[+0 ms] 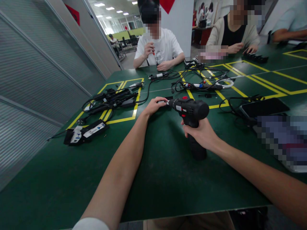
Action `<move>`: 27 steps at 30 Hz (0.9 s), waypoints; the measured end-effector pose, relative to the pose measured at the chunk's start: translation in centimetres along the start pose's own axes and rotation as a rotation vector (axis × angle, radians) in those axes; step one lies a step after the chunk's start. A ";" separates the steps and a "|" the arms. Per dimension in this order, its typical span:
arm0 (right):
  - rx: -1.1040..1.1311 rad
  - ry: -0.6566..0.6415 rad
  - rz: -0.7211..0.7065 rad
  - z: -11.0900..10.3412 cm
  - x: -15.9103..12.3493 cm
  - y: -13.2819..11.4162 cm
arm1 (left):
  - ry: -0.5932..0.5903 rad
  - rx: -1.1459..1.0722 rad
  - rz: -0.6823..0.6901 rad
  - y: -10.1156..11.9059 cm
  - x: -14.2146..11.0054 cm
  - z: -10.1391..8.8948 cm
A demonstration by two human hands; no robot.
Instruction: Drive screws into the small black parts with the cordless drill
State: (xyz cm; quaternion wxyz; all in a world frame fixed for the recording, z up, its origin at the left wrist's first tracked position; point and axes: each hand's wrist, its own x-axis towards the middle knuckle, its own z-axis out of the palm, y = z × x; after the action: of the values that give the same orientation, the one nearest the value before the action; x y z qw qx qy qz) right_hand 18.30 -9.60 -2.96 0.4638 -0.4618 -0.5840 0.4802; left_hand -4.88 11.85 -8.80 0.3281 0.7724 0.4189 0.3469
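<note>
My right hand point(200, 132) is wrapped around the grip of a black cordless drill point(189, 108) with red details. The drill lies level, its chuck pointing left toward my left hand point(154, 106). The fingers of that hand are closed at the drill's front end, around the bit area, against a small dark part point(169, 98) on the table. My fingers and the chuck hide much of this part, so its kind is unclear.
The green table point(163, 185) carries yellow tape outlines. Black straightener-like tools and cables point(115, 99) lie at left, near an opened black casing point(86, 131). More cabled tools point(201, 85) lie ahead. A phone point(263, 108) rests at right. People sit across the table.
</note>
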 end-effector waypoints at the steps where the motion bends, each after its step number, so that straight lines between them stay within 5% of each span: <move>1: 0.001 -0.001 -0.002 0.0 0.0 0.0 | 0.001 -0.001 -0.005 0.0 0.0 0.0; 27: 0.006 -0.017 -0.023 0.1 0.2 0.0 | 0.013 -0.009 -0.013 -0.3 0.1 0.1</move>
State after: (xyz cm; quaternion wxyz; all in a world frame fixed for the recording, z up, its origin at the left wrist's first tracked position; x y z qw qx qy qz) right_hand 18.21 -9.44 -2.97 0.4657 -0.4494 -0.5919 0.4804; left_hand -4.87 12.04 -9.10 0.3311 0.7660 0.4243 0.3515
